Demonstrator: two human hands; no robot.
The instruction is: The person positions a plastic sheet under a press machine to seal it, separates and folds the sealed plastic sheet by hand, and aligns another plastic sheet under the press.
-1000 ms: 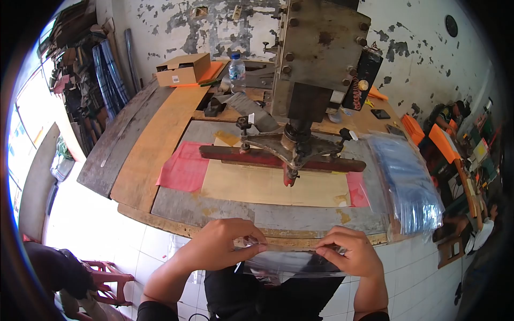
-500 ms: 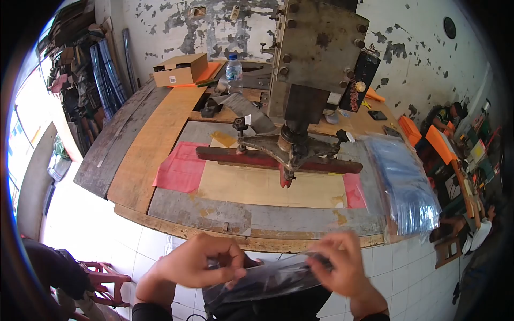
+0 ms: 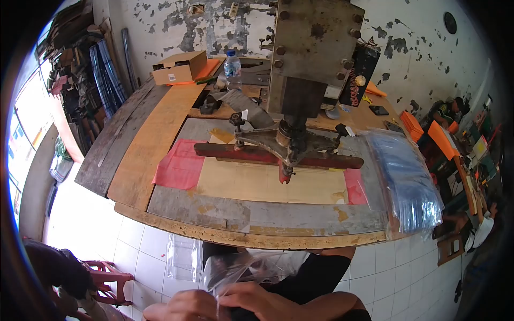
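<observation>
Both hands are low in the view, close together over my lap. My left hand (image 3: 193, 305) is closed on clear plastic film (image 3: 241, 270), which bunches and spreads above the fingers. My right hand (image 3: 251, 298) has come against it, its fingers also closed on the film. Beyond the table's front edge stands a press with a red bar (image 3: 235, 154), over a cream sheet (image 3: 267, 184) with pink pieces (image 3: 181, 166) at its sides. A stack of clear plastic sleeves (image 3: 409, 182) lies on the table's right side.
A cardboard box (image 3: 179, 68), a water bottle (image 3: 232, 70) and a phone (image 3: 378, 110) are at the back. Another clear sheet (image 3: 183, 259) hangs below the front edge. A red stool (image 3: 110, 281) stands lower left, beside a person. Another person (image 3: 447, 115) sits far right.
My hands have moved down and toward each other; the right one crossed leftward to meet the left. The film, earlier stretched between them, is now gathered.
</observation>
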